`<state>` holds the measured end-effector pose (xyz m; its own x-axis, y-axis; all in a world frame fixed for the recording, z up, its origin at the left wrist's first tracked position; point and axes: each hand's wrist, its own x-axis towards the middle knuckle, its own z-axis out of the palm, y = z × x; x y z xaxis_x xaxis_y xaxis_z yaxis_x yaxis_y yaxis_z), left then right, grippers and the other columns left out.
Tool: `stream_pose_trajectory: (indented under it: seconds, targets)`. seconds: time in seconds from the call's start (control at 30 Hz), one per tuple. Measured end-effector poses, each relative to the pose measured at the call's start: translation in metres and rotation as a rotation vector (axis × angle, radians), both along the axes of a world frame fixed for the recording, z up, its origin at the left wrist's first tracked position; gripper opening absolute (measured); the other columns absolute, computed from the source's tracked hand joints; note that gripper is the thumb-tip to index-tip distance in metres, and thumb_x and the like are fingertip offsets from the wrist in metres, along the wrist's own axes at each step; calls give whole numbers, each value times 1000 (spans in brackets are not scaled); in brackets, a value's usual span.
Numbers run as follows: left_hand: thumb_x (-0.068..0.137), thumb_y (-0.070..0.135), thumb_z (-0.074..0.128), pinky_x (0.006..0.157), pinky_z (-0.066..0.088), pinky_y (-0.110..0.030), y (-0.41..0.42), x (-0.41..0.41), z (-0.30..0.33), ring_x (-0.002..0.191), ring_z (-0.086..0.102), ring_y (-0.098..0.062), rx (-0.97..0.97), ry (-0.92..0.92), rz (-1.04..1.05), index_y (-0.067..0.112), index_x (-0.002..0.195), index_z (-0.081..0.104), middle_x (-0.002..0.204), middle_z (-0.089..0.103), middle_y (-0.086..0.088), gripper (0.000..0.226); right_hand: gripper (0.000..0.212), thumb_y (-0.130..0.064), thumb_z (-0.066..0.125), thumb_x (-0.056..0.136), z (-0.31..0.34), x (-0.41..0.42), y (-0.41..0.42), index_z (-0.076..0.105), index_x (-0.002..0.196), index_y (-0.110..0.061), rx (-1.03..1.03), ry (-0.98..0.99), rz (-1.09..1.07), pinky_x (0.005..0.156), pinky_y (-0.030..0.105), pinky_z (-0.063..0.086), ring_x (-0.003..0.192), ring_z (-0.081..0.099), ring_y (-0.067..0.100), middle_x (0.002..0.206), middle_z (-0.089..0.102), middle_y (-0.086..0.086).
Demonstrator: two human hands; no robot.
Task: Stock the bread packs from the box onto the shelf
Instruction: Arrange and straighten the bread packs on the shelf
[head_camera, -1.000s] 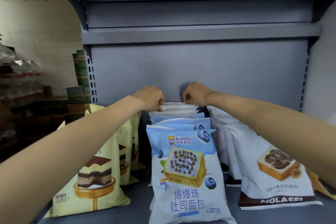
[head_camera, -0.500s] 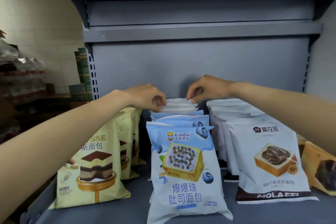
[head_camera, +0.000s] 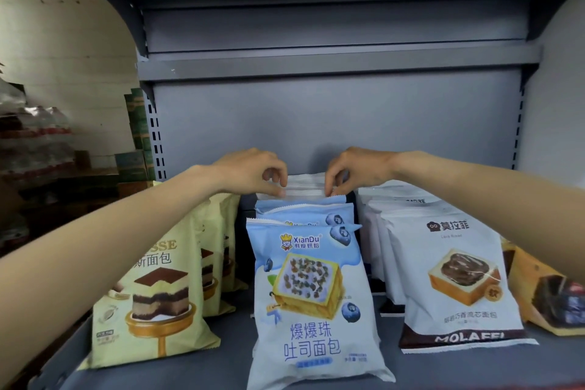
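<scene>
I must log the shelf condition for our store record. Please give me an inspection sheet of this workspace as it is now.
Surface: grey metal shelf, bare strips between the rows.
Job's things: blue bread packs in the middle row; yellow cake packs to their left; white MOLAFEI packs to their right.
Clutter: orange pack at far right, partly cut off.
Hands: left hand and right hand each pinch the top edge of the rearmost blue pack.
Cables: nothing seen.
Surroundings: stacked green cartons beyond the shelf's left side.
</scene>
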<state>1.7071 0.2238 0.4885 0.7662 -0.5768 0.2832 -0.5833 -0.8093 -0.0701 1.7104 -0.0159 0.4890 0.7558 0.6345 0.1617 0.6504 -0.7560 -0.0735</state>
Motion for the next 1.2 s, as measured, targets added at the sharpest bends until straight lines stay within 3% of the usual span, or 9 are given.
stream_pose_trajectory:
  seconds: [0.1, 0.23, 0.33, 0.57, 0.73, 0.87, 1.03, 1.13, 1.2]
  targets:
    - [79, 38, 74, 68, 41, -15, 3, -11, 7, 69, 55, 6, -51, 192, -49, 33, 87, 68, 79, 65, 17, 11, 14, -18, 66, 87, 2, -2, -1, 72, 97, -11, 25, 37, 3, 86, 23, 44, 90, 61, 16, 101, 68, 4]
    - [83, 25, 72, 65, 43, -16, 6, -9, -1, 54, 53, 12, -8, 264, -18, 23, 92, 68, 65, 61, 23, 10, 13, -21, 68, 86, 1, -7, -2, 71, 96, -14, 49, 122, 11, 90, 24, 43, 95, 61, 15, 106, 67, 6]
    - [83, 21, 72, 62, 45, -20, 4, -8, -2, 47, 54, 8, -29, 230, 11, 21, 88, 66, 56, 59, 23, 7, 8, -13, 70, 83, -5, -7, 2, 67, 90, -12, 24, 60, -11, 84, 22, 43, 94, 58, 16, 111, 64, 9]
    - [87, 24, 65, 62, 37, -18, -6, -21, -4, 51, 50, 16, -8, 26, 50, 21, 95, 65, 68, 54, 26, 8, 8, -15, 65, 87, 1, -23, -1, 66, 90, -8, -57, -64, -56, 91, 30, 45, 94, 58, 18, 111, 63, 7]
    - [89, 24, 57, 72, 34, -22, -11, -34, -5, 88, 56, -12, 56, -76, 115, 25, 104, 65, 103, 67, 8, 17, 20, -24, 56, 92, -3, -53, 3, 67, 104, -13, -7, -269, -88, 89, 30, 43, 102, 57, 20, 113, 62, 4]
    - [91, 33, 56, 74, 42, -26, -13, -64, -7, 86, 58, -8, -157, -256, 25, 29, 103, 64, 100, 67, 10, 15, 23, -31, 56, 91, -6, -103, 2, 62, 112, -22, 110, -414, -31, 86, 34, 46, 94, 60, 17, 112, 60, -3]
    - [88, 38, 60, 83, 39, -27, -9, -102, -38, 97, 48, -5, -363, -203, -74, 29, 110, 56, 115, 53, 9, 24, 32, -35, 61, 87, -41, -164, 1, 58, 117, -25, 437, -373, -54, 84, 31, 49, 92, 59, 10, 109, 59, -6]
    - [80, 41, 63, 102, 26, -19, -10, -127, -80, 131, 30, -9, -547, -131, -41, 28, 131, 39, 143, 30, 0, 58, 54, -43, 63, 83, -90, -188, 5, 43, 132, -31, 537, -260, -97, 93, 24, 38, 115, 46, 7, 131, 44, -7]
    - [69, 50, 64, 108, 15, -19, -11, -144, -106, 143, 8, -8, -695, -35, -22, 34, 139, 25, 152, 15, -2, 81, 78, -49, 66, 79, -118, -193, 8, 23, 143, -38, 527, -100, -107, 106, 24, 26, 139, 20, 7, 152, 17, -7]
